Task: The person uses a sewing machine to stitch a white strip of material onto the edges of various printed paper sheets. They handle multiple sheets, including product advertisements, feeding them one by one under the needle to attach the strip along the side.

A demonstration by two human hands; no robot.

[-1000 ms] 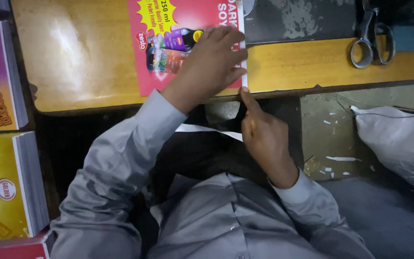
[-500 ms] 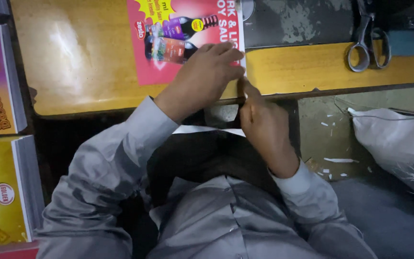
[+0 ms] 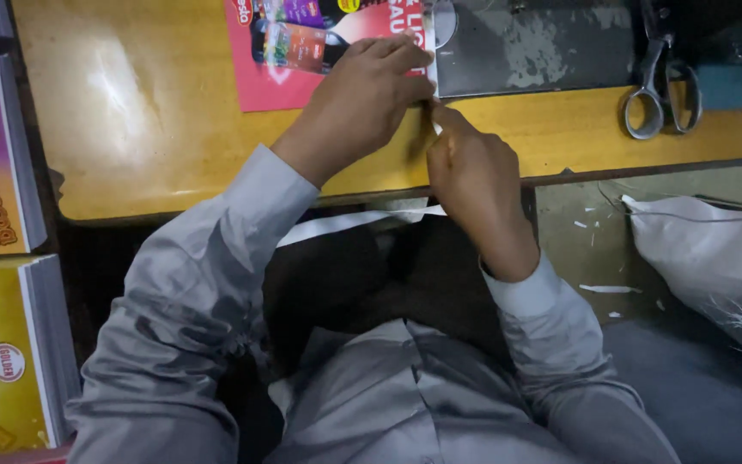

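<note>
A red printed sheet (image 3: pixel 259 77) with pictures of bottles lies on the yellow wooden table (image 3: pixel 130 112). My left hand (image 3: pixel 362 94) presses down on its right part, fingers curled at the sheet's right edge. My right hand (image 3: pixel 470 172) sits right beside it over the table's front edge. Its thumb and forefinger pinch a thin white strip at that same edge, touching my left fingertips. A long white paper strip (image 3: pixel 345 222) hangs below the table edge, across my lap.
Steel scissors (image 3: pixel 659 82) lie at the table's far right, next to a grey scuffed plate (image 3: pixel 534 43). A white sack (image 3: pixel 706 249) sits on the floor to the right among paper scraps. Stacks of printed cartons (image 3: pixel 2 352) stand at the left.
My right hand has risen from below the table edge to the sheet's right edge and met my left fingers. The sheet sits higher in view.
</note>
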